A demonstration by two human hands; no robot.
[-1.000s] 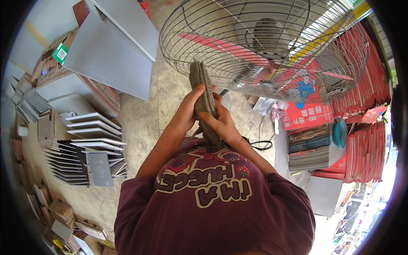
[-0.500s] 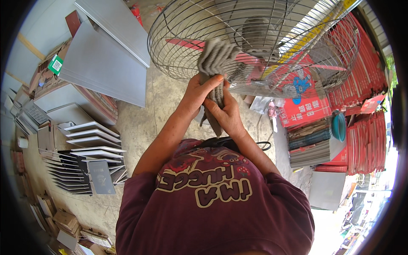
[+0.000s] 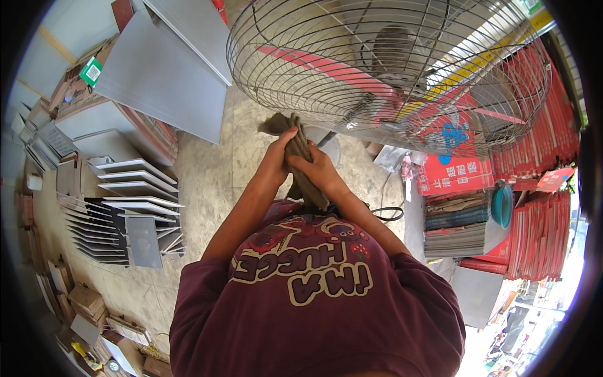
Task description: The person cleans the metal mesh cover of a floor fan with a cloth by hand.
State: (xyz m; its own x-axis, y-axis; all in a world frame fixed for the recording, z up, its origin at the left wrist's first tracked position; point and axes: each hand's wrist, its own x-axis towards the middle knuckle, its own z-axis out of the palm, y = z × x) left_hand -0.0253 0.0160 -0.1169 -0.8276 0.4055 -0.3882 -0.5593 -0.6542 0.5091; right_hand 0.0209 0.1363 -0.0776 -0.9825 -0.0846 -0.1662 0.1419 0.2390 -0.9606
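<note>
A grey-brown cloth [image 3: 304, 183] is bunched lengthwise between my two hands, just in front of my shirt. My left hand [image 3: 275, 154] grips it from the left, thumb along its upper part. On the other side my right hand [image 3: 320, 167] is closed round its middle, with the fingers partly hidden by the cloth. One loose corner sticks out at the upper left, and the lower end hangs toward my body. Just beyond my hands stands a large fan [image 3: 389, 81] with a wire cage and red blades.
Grey panels [image 3: 169, 75] lean at the upper left. White and dark boards [image 3: 138, 182] stand in racks at the left. On the right are stacked red cartons [image 3: 534, 239], a teal basin [image 3: 502, 206] and a red sheet [image 3: 455, 171]. A black cable loop [image 3: 391, 215] shows beside my right forearm.
Both hands have come down and closer to my body with the cloth. Its upper end, which stood before the fan cage, now flops to the left below the cage.
</note>
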